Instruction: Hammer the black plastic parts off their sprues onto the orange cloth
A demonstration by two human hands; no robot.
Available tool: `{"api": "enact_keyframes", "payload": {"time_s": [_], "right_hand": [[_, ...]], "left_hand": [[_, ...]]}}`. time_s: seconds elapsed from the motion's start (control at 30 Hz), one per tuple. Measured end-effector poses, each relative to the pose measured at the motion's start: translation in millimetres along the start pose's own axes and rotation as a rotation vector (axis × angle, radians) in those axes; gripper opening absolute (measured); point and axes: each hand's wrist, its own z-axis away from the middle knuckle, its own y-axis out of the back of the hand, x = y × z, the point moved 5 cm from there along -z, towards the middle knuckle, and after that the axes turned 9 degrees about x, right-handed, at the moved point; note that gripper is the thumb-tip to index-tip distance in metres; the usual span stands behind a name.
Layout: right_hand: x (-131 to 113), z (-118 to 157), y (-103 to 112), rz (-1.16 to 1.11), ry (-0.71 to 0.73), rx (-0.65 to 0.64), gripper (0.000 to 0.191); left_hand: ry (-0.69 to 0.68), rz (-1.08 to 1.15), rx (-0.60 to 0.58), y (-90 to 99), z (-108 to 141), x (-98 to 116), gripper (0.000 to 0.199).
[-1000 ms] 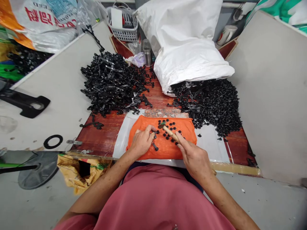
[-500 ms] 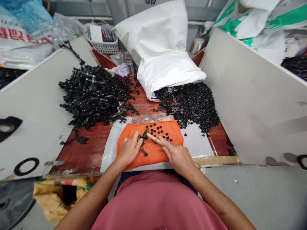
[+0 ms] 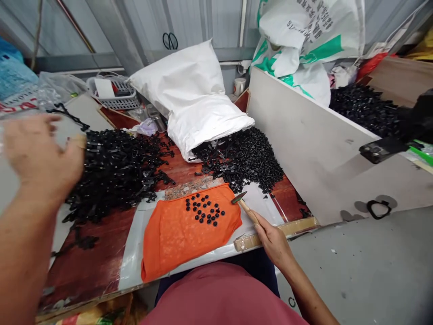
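Nearest to us is the left hand [image 3: 43, 155], raised and blurred above the desk's left end, its thumb and fingers apart; we make out nothing between them. At the near edge, toward the right, we see the right hand [image 3: 273, 240] clamped round the wooden handle of a small hammer [image 3: 251, 214], whose head is over the right edge of an orange cloth [image 3: 169, 248]. We cannot tell whether the head touches it.

The cloth lies along the middle of the desk's [image 3: 101, 266] near edge, on a pale sheet [image 3: 129, 266]. On its right half, toward its far edge, we find loose black round pieces [image 3: 215, 223] in a cluster. Just beyond that edge runs a speckled slab [image 3: 189, 187].

Farther in, a heap of black linked parts [image 3: 111, 176] covers the desk's left side, behind the left hand in our view. Toward the far right corner, a pile of small black pieces [image 3: 262, 158] lies at the mouth of a white sack [image 3: 199, 95]. By the far edge, left of the sack, we see a metal flask [image 3: 156, 119] and a grey basket [image 3: 123, 103]; right of it, a mug [image 3: 239, 85].
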Motion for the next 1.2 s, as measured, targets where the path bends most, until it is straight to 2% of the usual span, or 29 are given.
{"api": "enact_keyframes", "payload": {"time_s": [0.03, 0.07, 0.17, 0.23, 0.3, 0.37, 0.5, 0.57, 0.63, 0.73, 0.8, 0.87, 1.0, 1.1, 1.2], "right_hand": [[-0.4, 0.1, -0.8, 0.005, 0.002, 0.000, 0.051], [-1.7, 0.0, -1.3, 0.015, 0.003, -0.003, 0.051], [-6.7, -0.3, -0.7, 0.061, 0.002, -0.018, 0.050], [-10.3, 0.3, 1.1, 0.082, 0.014, -0.025, 0.050], [-13.8, 1.4, 3.3, 0.084, 0.033, -0.019, 0.049], [-16.1, 2.7, 4.9, 0.072, 0.045, -0.007, 0.048], [-16.8, 4.1, 6.5, 0.039, 0.045, 0.023, 0.048], [-16.2, 3.9, 7.1, 0.018, 0.045, 0.023, 0.049], [-15.7, 3.2, 7.8, 0.003, 0.047, 0.012, 0.048], [-13.9, 1.7, 7.4, 0.014, 0.047, -0.017, 0.047], [-12.1, 1.0, 5.6, 0.040, 0.063, -0.029, 0.047], [-9.9, 0.6, 3.1, 0.072, 0.088, -0.028, 0.047], [-6.3, 0.2, 0.5, 0.116, 0.119, -0.001, 0.046], [-6.7, -1.1, -0.1, 0.144, 0.122, -0.021, 0.047], [-7.8, -3.1, 0.2, 0.209, 0.119, -0.035, 0.047]], "left_hand": [[-0.055, 0.038, -0.044, -15.3, 7.7, 17.9, 0.057], [-0.132, 0.104, -0.150, -36.5, 22.0, 40.8, 0.048], [-0.382, 0.377, -0.597, -111.5, 89.3, 125.5, 0.030], [-0.428, 0.445, -0.730, -153.8, 127.3, 175.4, 0.029], [-0.370, 0.423, -0.742, -187.0, 148.9, 212.1, 0.032], [-0.294, 0.400, -0.738, -210.1, 158.9, 236.6, 0.031], [-0.239, 0.417, -0.726, -230.1, 153.9, 257.5, 0.020], [-0.215, 0.440, -0.704, -230.0, 139.9, 257.9, 0.023], [-0.160, 0.514, -0.676, -222.1, 121.3, 254.0, 0.027], [0.052, 0.823, -0.707, -194.8, 99.9, 236.8, 0.029], [0.165, 0.965, -0.792, -167.8, 100.0, 217.0, 0.030], [0.149, 0.902, -0.865, -136.9, 112.7, 190.3, 0.031], [-0.005, 0.584, -0.789, -77.7, 154.7, 125.3, 0.030], [-0.071, 0.453, -0.896, -52.2, 196.0, 88.1, 0.036], [-0.133, 0.409, -0.989, -38.3, 229.4, 69.0, 0.037]]}}
